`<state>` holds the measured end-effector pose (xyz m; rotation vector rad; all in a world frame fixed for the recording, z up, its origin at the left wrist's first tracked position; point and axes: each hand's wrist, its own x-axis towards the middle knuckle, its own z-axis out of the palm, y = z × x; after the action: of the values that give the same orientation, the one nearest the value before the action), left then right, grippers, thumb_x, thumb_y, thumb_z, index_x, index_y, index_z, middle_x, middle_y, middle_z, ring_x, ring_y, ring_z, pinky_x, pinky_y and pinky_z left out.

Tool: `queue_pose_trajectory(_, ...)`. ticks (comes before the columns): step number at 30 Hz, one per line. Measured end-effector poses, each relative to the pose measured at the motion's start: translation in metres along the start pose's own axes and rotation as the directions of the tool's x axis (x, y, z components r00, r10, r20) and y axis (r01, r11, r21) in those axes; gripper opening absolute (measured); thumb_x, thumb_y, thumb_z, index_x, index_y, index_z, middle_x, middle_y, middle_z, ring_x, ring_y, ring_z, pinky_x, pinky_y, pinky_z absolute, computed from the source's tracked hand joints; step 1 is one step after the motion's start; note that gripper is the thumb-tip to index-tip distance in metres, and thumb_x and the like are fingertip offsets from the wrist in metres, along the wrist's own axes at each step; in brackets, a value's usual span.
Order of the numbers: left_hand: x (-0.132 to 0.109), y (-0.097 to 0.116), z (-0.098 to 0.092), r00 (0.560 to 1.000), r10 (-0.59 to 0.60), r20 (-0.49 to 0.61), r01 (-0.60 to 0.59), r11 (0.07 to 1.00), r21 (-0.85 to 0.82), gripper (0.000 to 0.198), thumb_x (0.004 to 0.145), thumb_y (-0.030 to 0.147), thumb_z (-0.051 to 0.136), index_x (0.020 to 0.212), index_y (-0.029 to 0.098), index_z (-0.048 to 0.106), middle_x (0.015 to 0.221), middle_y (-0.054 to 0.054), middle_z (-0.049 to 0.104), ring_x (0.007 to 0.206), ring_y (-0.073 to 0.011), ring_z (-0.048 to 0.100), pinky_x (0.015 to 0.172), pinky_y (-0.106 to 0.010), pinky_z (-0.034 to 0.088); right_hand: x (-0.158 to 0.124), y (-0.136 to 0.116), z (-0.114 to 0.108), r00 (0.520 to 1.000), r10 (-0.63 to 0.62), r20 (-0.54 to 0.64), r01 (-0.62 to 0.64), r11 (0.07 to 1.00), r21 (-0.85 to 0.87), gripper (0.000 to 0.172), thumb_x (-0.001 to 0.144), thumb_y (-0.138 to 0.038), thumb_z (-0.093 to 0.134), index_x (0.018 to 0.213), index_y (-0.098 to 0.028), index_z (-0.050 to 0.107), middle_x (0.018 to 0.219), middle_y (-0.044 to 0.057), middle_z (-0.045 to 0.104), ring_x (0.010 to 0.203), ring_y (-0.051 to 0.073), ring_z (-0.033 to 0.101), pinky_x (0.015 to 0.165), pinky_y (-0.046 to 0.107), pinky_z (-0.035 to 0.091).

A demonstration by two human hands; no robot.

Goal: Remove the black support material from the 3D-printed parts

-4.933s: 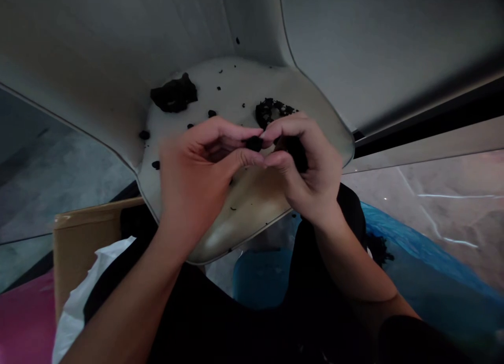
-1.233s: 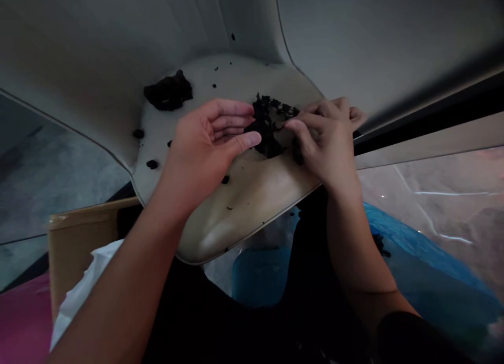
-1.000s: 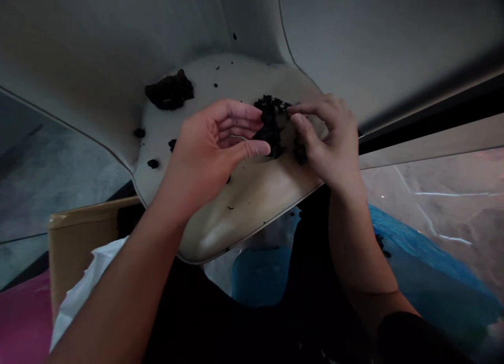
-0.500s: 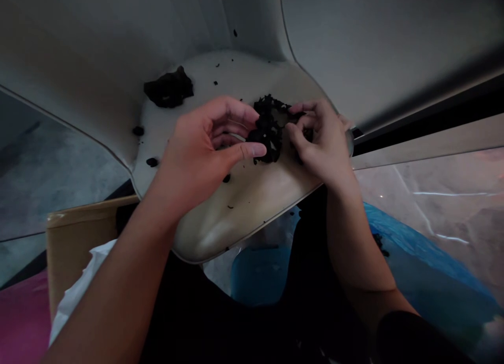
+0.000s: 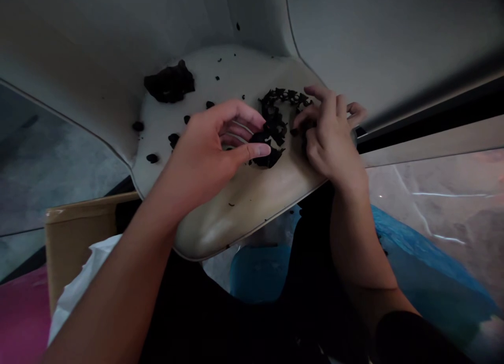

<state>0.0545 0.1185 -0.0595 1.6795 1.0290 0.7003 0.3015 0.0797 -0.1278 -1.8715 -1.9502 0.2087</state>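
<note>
A cream moulded shell seat curves up into pale grey walls, with black crumbly residue stuck on it. The densest crumbly patch forms a broken ring at its middle. My left hand hovers over the ring's left side, fingers curled and thumb tip at the patch. My right hand sits at the ring's right edge, fingers spread, holding nothing I can make out. A bigger black lump clings farther back, and several small black bits dot the left side.
A cardboard box with white sheeting stands at lower left beside a pink surface. Below the seat lies a blue tub. Blue plastic sheeting spreads right, and grey floor shows left.
My right hand has risen and spread its fingers, moving away from the patch's lower edge. The black patch looks more spread out than in the earliest frame, when both hands pinched together.
</note>
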Motion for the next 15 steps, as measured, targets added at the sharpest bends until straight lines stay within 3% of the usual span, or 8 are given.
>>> queue_pose_trajectory(6, -0.001, 0.0, -0.001, 1.0, 0.015, -0.006, -0.015, 0.999, 0.031, 0.017, 0.089, 0.026, 0.091, 0.103, 0.024, 0.08, 0.105, -0.003, 0.081, 0.096, -0.021, 0.075, 0.087, -0.037, 0.064, 0.001, 0.004, 0.002, 0.997, -0.053, -0.054, 0.053, 0.999, 0.006, 0.085, 0.077, 0.004, 0.047, 0.158, -0.022, 0.046, 0.14, 0.008, 0.082, 0.149, 0.035, 0.052, 0.125, 0.066, 0.024)
queue_pose_trajectory(11, -0.002, -0.005, -0.001, 1.0, 0.002, -0.017, -0.001, 0.999, 0.039, 0.02, 0.091, 0.035, 0.091, 0.106, 0.025, 0.082, 0.108, -0.005, 0.081, 0.098, -0.0229, 0.074, 0.086, -0.037, 0.063, -0.001, 0.002, 0.005, 0.994, -0.072, -0.078, 0.072, 0.997, -0.007, 0.079, 0.081, 0.004, 0.049, 0.156, -0.023, 0.05, 0.156, 0.015, 0.074, 0.155, 0.037, 0.054, 0.129, 0.072, 0.012)
queue_pose_trajectory(15, -0.004, -0.007, 0.001, 0.999, 0.041, -0.025, -0.04, 0.998, 0.046, 0.016, 0.092, 0.03, 0.09, 0.105, 0.025, 0.082, 0.11, -0.003, 0.082, 0.098, -0.0213, 0.074, 0.087, -0.035, 0.062, -0.001, 0.001, 0.01, 0.995, -0.087, -0.051, 0.085, 0.996, -0.026, 0.079, 0.083, 0.005, 0.047, 0.157, -0.023, 0.052, 0.167, 0.017, 0.064, 0.157, 0.04, 0.054, 0.13, 0.075, 0.01)
